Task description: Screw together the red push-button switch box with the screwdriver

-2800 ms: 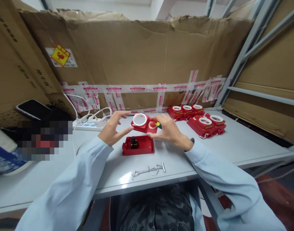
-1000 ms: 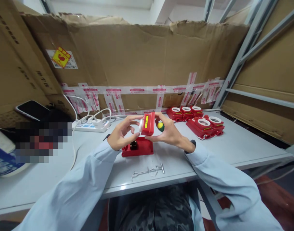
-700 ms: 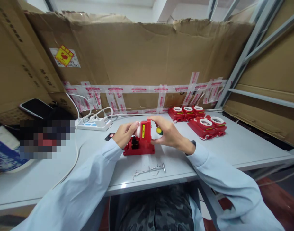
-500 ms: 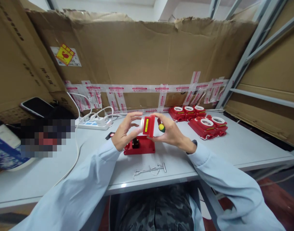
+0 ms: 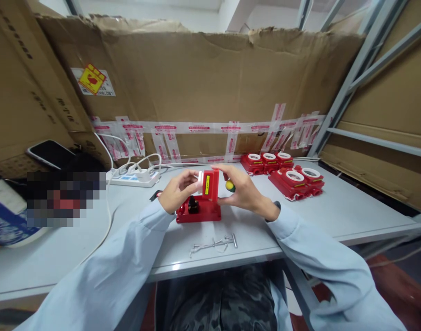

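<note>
My right hand (image 5: 243,186) grips the flanged back edge of a red housing cover (image 5: 208,185), which has a yellow label and is turned on its side. A screwdriver (image 5: 230,185) with a yellow-green handle end is tucked in the same palm. The fingers of my left hand (image 5: 177,191) are closed on the white ring (image 5: 200,180) at the cover's left side. Just beneath the cover lies a red housing base (image 5: 199,215), with a black part (image 5: 193,205) standing in it. Slim metal pieces (image 5: 215,242), one T-shaped, lie in front of the base.
Red housings (image 5: 296,179) with white rings stand at the right of the table (image 5: 351,207). A power strip (image 5: 134,179) with white cables lies at the left, near a phone (image 5: 51,154). A tall cardboard sheet (image 5: 203,82) closes off the back.
The cover has turned more upright and come slightly lower and left over the base. My left fingers have drawn in around the white ring, while the right hand keeps its grip.
</note>
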`<state>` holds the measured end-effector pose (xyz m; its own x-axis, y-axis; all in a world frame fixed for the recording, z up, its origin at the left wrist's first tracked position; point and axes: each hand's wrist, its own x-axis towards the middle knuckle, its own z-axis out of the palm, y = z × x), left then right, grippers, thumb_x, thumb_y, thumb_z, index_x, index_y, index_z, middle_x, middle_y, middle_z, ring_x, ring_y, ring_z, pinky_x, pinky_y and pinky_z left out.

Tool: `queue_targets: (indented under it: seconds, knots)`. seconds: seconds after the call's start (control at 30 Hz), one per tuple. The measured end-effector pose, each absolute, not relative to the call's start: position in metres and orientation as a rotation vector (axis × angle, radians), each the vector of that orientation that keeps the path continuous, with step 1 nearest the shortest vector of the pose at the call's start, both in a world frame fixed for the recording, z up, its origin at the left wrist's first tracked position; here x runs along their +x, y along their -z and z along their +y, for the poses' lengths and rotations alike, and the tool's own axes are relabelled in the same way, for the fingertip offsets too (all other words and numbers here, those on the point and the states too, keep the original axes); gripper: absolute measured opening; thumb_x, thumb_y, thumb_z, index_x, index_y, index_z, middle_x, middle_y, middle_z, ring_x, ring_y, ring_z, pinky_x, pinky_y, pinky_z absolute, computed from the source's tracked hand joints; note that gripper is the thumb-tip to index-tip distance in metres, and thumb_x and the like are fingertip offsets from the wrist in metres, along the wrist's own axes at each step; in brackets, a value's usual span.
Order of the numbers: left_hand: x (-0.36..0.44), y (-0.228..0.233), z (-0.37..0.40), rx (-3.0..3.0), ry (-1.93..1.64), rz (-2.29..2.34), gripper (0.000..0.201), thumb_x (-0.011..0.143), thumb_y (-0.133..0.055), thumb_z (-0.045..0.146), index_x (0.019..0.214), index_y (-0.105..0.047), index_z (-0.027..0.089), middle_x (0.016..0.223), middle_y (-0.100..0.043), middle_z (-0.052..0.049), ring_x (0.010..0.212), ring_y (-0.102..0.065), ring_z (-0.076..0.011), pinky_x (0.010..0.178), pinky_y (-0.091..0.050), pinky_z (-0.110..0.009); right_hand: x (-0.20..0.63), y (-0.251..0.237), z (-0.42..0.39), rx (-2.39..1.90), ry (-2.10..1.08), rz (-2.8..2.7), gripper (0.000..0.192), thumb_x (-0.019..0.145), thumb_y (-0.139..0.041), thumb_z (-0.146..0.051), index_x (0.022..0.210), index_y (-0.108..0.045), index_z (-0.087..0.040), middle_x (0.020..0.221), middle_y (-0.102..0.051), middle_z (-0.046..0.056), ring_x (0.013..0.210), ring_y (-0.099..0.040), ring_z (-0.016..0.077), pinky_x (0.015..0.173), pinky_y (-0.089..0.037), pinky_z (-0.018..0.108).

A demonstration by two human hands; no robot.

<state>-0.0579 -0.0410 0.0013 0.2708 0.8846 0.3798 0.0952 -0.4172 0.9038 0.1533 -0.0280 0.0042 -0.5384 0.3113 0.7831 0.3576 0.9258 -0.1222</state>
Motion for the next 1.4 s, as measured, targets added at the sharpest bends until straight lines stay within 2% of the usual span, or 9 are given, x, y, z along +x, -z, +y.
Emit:
queue_targets:
  seconds: [0.2, 0.33, 0.43, 0.53, 0.63, 1.0, 1.17, 1.3, 1.4]
  knots:
    - [-0.061, -0.012, -0.033, 1.395, -1.118, 1.0, 0.035, 0.068, -0.045, 0.054, 0.069, -0.045, 0.019, 0.052, -0.043, 0.004, 0.042, -0.037, -0.0098, 0.042, -0.028, -0.023, 0.155, -0.005, -0.03, -0.528, 0.341, -2.222, 0.051, 0.081, -0.057, -0.021, 0.13, -0.04, -0.026, 0.136, -0.047, 0.009, 0.117, -0.051, 0.0244, 0.085, -0.053, 0.042]
    - [-0.102, -0.026, -0.026, 1.817, -1.255, 1.48, 0.041, 0.064, -0.055, 0.054, 0.085, -0.054, 0.019, 0.062, -0.049, 0.002, 0.054, -0.044, -0.0136, 0.05, -0.032, -0.025, 0.159, -0.007, -0.026, -0.551, 0.22, -2.142, 0.066, 0.073, -0.065, -0.023, 0.133, -0.037, -0.025, 0.132, -0.051, 0.01, 0.119, -0.05, 0.0254, 0.089, -0.052, 0.042]
    - [-0.141, -0.022, -0.017, 2.177, -0.929, 1.896, 0.048, 0.065, -0.056, 0.061, 0.089, -0.061, 0.02, 0.063, -0.049, 0.001, 0.058, -0.046, -0.0157, 0.056, -0.033, -0.026, 0.16, -0.007, -0.023, -0.553, 0.134, -2.113, 0.071, 0.068, -0.069, -0.026, 0.131, -0.038, -0.021, 0.124, -0.056, 0.011, 0.113, -0.054, 0.025, 0.086, -0.053, 0.039]
    - [-0.165, -0.006, -0.007, 2.216, -0.459, 1.756, 0.06, 0.059, -0.059, 0.065, 0.095, -0.064, 0.018, 0.064, -0.056, 0.0, 0.059, -0.052, -0.018, 0.057, -0.036, -0.026, 0.16, -0.006, -0.023, -0.567, 0.119, -2.123, 0.069, 0.067, -0.07, -0.027, 0.128, -0.04, -0.018, 0.121, -0.057, 0.012, 0.111, -0.056, 0.0252, 0.083, -0.053, 0.039]
    - [-0.167, 0.01, 0.0, 2.244, -0.304, 1.63, 0.056, 0.058, -0.061, 0.061, 0.094, -0.067, 0.019, 0.067, -0.062, -0.002, 0.063, -0.055, -0.0184, 0.062, -0.039, -0.026, 0.159, -0.005, -0.024, -0.581, 0.097, -2.144, 0.07, 0.066, -0.071, -0.029, 0.129, -0.04, -0.019, 0.122, -0.057, 0.012, 0.112, -0.055, 0.0257, 0.086, -0.052, 0.04]
    - [-0.182, 0.032, 0.009, 2.219, -0.288, 1.714, 0.051, 0.049, -0.071, 0.052, 0.088, -0.067, 0.019, 0.059, -0.055, 0.002, 0.054, -0.052, -0.0152, 0.054, -0.037, -0.023, 0.158, -0.003, -0.023, -0.62, 0.074, -2.17, 0.069, 0.068, -0.069, -0.032, 0.129, -0.04, -0.018, 0.121, -0.057, 0.013, 0.111, -0.056, 0.0262, 0.085, -0.052, 0.04]
    - [-0.176, 0.02, 0.004, 2.369, -0.388, 1.631, 0.053, 0.057, -0.068, 0.055, 0.095, -0.066, 0.018, 0.075, -0.059, -0.003, 0.063, -0.053, -0.0166, 0.062, -0.042, -0.026, 0.158, -0.003, -0.023, -0.627, 0.049, -2.181, 0.068, 0.069, -0.069, -0.035, 0.128, -0.04, -0.017, 0.121, -0.057, 0.014, 0.11, -0.056, 0.0258, 0.086, -0.051, 0.041]
    - [-0.143, 0.002, -0.017, 2.454, -0.689, 1.289, 0.062, 0.067, -0.064, 0.053, 0.121, -0.052, 0.024, 0.115, -0.058, -0.009, 0.097, -0.055, -0.0235, 0.071, -0.045, -0.028, 0.156, -0.005, -0.026, -0.658, -0.064, -2.106, 0.075, 0.066, -0.071, -0.041, 0.129, -0.039, -0.017, 0.118, -0.059, 0.014, 0.101, -0.06, 0.0255, 0.083, -0.052, 0.041]
    - [-0.114, -0.005, -0.034, 2.506, -0.823, 1.093, 0.067, 0.072, -0.065, 0.046, 0.131, -0.042, 0.027, 0.129, -0.051, -0.011, 0.113, -0.05, -0.0271, 0.079, -0.046, -0.032, 0.155, -0.008, -0.029, -0.656, -0.207, -2.06, 0.079, 0.064, -0.073, -0.038, 0.131, -0.036, -0.016, 0.113, -0.061, 0.013, 0.099, -0.061, 0.0248, 0.086, -0.05, 0.04]
